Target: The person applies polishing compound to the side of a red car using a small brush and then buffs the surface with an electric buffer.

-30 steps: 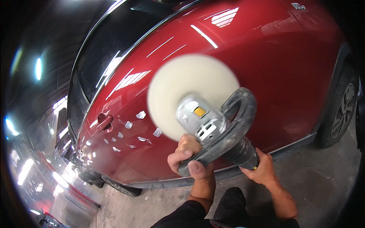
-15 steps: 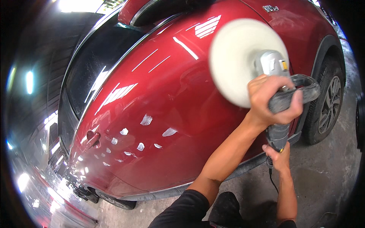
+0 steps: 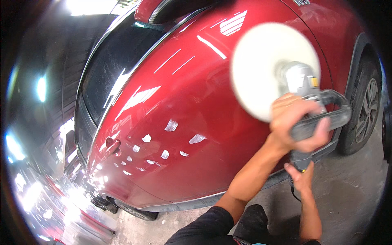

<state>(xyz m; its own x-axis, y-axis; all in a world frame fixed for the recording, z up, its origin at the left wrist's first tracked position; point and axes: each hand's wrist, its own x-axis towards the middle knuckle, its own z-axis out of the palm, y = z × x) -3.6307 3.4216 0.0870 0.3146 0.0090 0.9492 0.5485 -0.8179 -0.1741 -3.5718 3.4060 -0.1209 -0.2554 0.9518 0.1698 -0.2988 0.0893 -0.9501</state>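
A grey and black power polisher [image 3: 298,78] with a large round off-white pad [image 3: 259,61] is against the red car door [image 3: 220,167], near its front edge. The pad's surface is smeared, as if spinning. My left hand [image 3: 288,122] is wrapped round the black loop handle [image 3: 341,112] at the polisher's head. Below it, my right hand [image 3: 302,177] grips the rear end of the body, where a black cord [image 3: 295,195] comes out. Several whitish dabs of paste [image 3: 171,125] lie on the door, left of the pad and towards the door handle [image 3: 113,146].
A side mirror [image 3: 153,10] juts out at the top, beside the dark window [image 3: 118,61]. The front wheel [image 3: 365,106] stands at the right. A sill [image 3: 196,203] runs along the door's bottom, above the concrete floor [image 3: 163,226]. Shiny, plastic-like sheeting [image 3: 77,220] shows at lower left.
The view has shifted, so the car sits further right in it. Against the door, the polisher has moved slightly downward. Both hands keep their hold, and the paste dabs look the same.
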